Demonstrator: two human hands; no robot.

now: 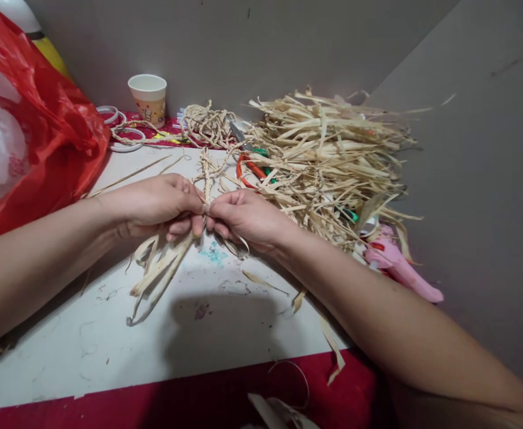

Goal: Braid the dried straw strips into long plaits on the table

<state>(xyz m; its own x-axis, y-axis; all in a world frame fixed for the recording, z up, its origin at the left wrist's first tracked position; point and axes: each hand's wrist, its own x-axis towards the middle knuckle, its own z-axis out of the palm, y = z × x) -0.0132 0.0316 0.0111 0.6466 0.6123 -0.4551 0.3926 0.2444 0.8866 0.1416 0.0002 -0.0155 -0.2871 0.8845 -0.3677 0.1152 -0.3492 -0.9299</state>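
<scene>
My left hand [176,205] and my right hand [243,215] meet over the white board [140,357], fingertips almost touching. Both pinch a braid of dry straw-coloured strips [206,170], whose plaited part runs away from me between them. Loose flat strips [163,271] hang from under my left fingers toward the front of the board. A short curled strip pokes out below my right fingers. The exact crossing of the strips at the fingertips is hidden.
Right of my hands lies a large pile of dry strips [333,143], with red-handled scissors [245,170] at its edge and a pink glue gun [399,268] beside it. Behind stand a paper cup [148,98] and a coil of braided cord [210,122]. A red plastic bag [73,131] bulges at left.
</scene>
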